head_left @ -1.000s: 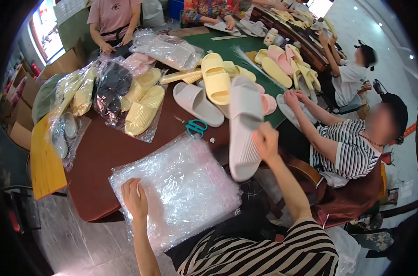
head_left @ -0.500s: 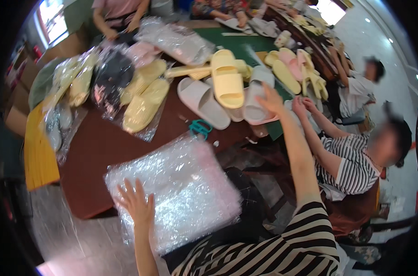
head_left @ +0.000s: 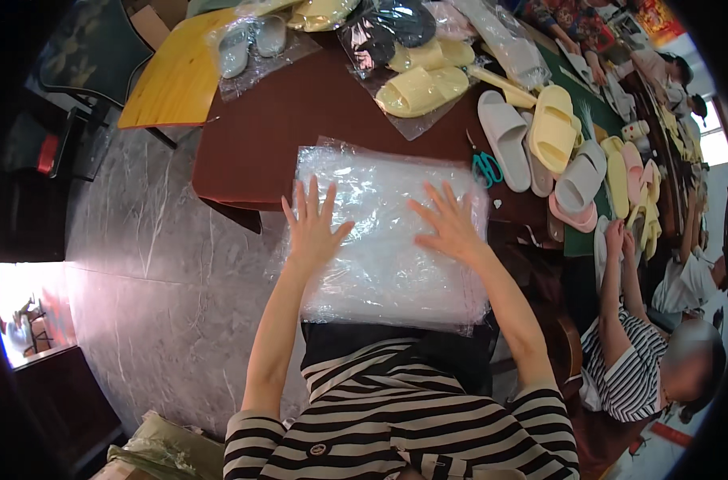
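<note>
A stack of clear plastic bags (head_left: 384, 276) lies partly on the table's near edge and partly over my lap. My left hand (head_left: 312, 230) rests flat on its left side, fingers spread. On the right side of the same stack lies my right hand (head_left: 452, 227), its fingers also apart and holding nothing. Just beyond the stack's far right corner are teal-handled scissors (head_left: 487, 170). Past them sit loose slippers: a grey one (head_left: 504, 138), a yellow one (head_left: 554, 128), another grey one (head_left: 580, 178) and a pink one (head_left: 573, 213) partly underneath.
The brown table (head_left: 260, 148) carries bagged yellow slippers (head_left: 422, 90) and bagged grey slippers (head_left: 234, 52) farther back. A yellow board (head_left: 176, 76) adjoins at left, near a dark chair (head_left: 92, 48). To my right sits a co-worker in a striped shirt (head_left: 628, 364), hands near the slippers.
My right hand has left the grey slipper and come down onto the plastic bags. The stack now lies straighter in front of me, and the view has turned.
</note>
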The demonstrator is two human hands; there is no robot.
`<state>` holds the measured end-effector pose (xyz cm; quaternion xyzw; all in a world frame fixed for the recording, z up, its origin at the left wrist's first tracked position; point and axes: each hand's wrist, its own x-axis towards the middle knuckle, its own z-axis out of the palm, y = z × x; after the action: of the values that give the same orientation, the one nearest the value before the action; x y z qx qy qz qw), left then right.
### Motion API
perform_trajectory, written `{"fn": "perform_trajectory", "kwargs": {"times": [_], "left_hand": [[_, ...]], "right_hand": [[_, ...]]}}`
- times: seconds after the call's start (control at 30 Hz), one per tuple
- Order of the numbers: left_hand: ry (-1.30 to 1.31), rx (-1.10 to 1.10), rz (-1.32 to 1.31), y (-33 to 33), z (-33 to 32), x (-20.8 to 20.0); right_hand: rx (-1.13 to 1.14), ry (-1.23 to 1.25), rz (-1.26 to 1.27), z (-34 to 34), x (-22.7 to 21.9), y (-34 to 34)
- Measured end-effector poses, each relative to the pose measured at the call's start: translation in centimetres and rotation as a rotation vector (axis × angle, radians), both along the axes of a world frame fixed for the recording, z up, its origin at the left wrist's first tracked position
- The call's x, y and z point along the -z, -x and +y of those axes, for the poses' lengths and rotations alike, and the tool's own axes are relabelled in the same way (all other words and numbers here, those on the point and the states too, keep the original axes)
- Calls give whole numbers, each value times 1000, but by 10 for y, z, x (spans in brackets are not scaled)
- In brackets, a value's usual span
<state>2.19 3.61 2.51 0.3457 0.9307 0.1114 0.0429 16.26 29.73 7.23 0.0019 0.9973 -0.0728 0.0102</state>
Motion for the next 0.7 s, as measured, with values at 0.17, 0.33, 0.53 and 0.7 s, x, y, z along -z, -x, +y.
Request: {"fn": "perform_trajectory", "kwargs": {"times": [0.17,0.33,0.53,0.7], "left_hand": [[-76,3,-31,9,-4,-10],[-333,161,17,51,22,-22],[-200,172,45,43,50,-2],[-122,98,3,40,52,11]], "right_hand": [[-20,23,-218,20,10,-3],[10,267,52,69,-10,50],[452,467,373,136,26,184],[579,306,389,153,56,250]]}}
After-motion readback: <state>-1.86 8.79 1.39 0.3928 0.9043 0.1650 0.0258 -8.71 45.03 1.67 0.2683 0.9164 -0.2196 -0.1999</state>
